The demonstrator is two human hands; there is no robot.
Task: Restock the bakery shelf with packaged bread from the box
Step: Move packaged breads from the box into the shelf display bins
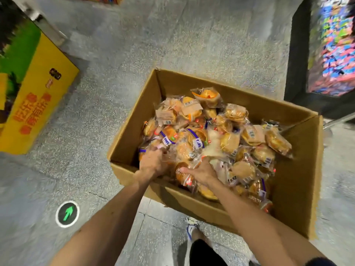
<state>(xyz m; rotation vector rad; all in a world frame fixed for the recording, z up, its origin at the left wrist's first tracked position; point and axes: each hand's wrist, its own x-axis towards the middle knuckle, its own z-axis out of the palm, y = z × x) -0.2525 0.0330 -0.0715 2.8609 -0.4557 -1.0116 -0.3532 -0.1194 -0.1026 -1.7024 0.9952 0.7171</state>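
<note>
An open brown cardboard box (295, 169) stands on the floor, heaped with several clear packets of bread (230, 139). Both my arms reach down into its near left part. My left hand (151, 163) has its fingers curled into the pile around packets with purple labels. My right hand (201, 171) lies on the packets beside it, thumb spread to the left over an orange-brown bread packet (182, 176), its fingers dug in among the wrappers. The fingertips of both hands are hidden in the pile and blurred.
A yellow and green printed carton (44, 104) sits on the floor at the left. A dark display stand (299, 60) with colourful goods stands at the upper right. A round green arrow marker (67, 214) is on the grey floor; my shoe (192, 227) shows below the box.
</note>
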